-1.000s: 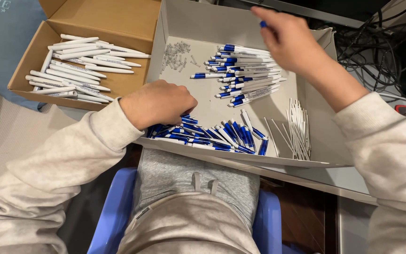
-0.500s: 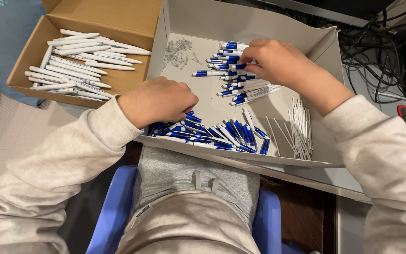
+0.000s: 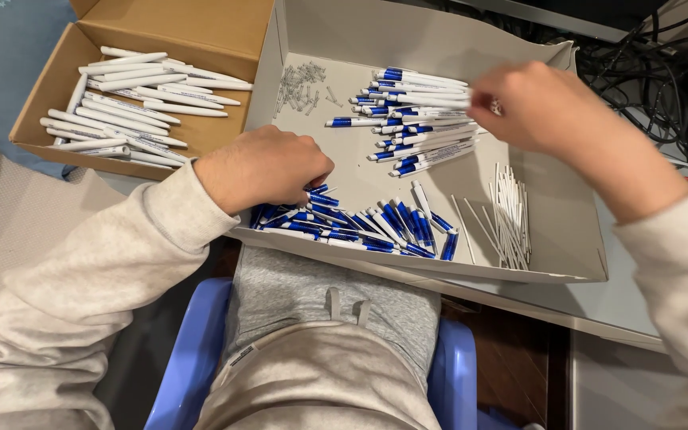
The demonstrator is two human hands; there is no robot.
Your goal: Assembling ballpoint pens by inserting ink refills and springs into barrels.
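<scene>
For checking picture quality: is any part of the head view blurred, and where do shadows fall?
Head view: the right hand looks motion-blurred; the left hand and pens are sharp. Soft shadow lies under the left hand in the grey box; no strong glare.

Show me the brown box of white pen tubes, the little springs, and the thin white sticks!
brown cardboard box (image 3: 193,28), head view, bare inner back wall.
small metal springs (image 3: 300,84), head view, middle of the heap.
thin white refill sticks (image 3: 511,215), head view, middle of the bundle.
</scene>
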